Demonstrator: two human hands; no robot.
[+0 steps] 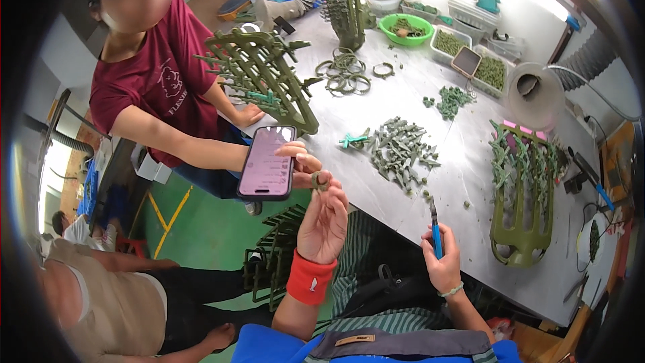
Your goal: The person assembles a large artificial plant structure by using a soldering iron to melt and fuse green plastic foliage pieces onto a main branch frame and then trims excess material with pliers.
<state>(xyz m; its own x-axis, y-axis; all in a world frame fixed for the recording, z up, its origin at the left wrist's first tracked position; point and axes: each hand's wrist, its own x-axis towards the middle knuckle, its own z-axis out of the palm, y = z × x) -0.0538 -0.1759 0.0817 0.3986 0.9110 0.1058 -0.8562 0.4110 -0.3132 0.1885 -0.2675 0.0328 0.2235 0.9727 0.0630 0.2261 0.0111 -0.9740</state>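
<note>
Pinching small green ring (320, 182) in left hand (324, 220), off table edge — loose grip drops it; right hand (442, 262) clenches blue-handled tool (435, 226).

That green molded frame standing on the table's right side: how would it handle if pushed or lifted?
The green molded frame looks like thin open plastic ribs, so probably light for its size and slightly springy. It stands on a narrow base near the table edge, so a push could tip it. Attached parts may snap off.

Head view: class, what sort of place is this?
Probably a small workshop trimming moulded plastic parts: green sprue frames on a worktable, a pile of cut pieces, and bins of sorted parts.
</note>
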